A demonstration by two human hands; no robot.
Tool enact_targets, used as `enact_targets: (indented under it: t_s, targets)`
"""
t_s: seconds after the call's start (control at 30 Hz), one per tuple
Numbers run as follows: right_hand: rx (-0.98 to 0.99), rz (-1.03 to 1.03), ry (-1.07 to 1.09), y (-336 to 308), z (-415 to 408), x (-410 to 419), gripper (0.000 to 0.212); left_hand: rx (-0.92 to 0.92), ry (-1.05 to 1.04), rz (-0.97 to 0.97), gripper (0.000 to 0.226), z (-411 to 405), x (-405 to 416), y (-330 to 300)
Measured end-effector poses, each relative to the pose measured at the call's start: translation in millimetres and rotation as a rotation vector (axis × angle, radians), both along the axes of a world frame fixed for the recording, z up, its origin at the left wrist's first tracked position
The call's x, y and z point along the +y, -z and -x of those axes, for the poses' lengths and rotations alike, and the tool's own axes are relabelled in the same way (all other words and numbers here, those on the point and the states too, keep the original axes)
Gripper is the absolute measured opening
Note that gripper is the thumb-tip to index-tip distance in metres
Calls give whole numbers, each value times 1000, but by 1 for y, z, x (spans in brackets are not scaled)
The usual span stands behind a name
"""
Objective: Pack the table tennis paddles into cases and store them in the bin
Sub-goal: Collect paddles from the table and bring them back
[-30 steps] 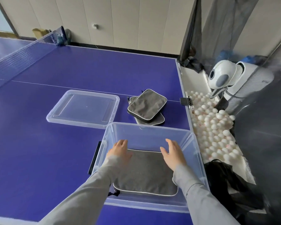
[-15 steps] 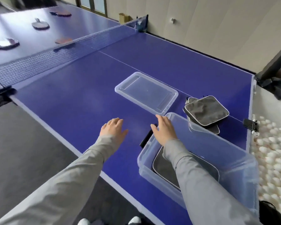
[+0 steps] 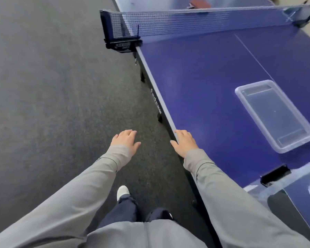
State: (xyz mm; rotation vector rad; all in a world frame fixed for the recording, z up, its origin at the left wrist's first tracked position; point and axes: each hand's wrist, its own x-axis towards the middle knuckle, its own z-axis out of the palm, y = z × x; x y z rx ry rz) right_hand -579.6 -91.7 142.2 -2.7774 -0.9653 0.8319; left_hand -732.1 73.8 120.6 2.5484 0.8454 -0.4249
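Two hands, both released and holding nothing: left hand (image 3: 126, 140) over the floor (image 3: 52, 104), right hand (image 3: 184, 143) at the tabletop (image 3: 204, 83) edge. One lid (image 3: 274, 115) lies right of the right hand; one bin (image 3: 301, 190), partly cropped, sits further right, nearer the body. One paddle (image 3: 198, 0) lies beyond the net (image 3: 195, 22).

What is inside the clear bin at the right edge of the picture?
Inside the bin a dark grey case lies on the bottom. The picture's edge cuts off most of the bin, so anything else in it cannot be seen.
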Motion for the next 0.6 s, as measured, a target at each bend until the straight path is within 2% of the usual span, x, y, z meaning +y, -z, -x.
enact_targets:
  t_s: [0.13, 0.33, 0.6]
  targets:
    - [27, 85, -181, 27, 37, 65, 55, 98, -136, 14, 55, 61, 53, 22]
    - [22, 198, -334, 45, 58, 136, 54, 196, -338, 57, 55, 129, 113, 40]
    - [35, 306, -441, 60, 36, 216, 48, 307, -523, 171, 59, 143, 174, 54]
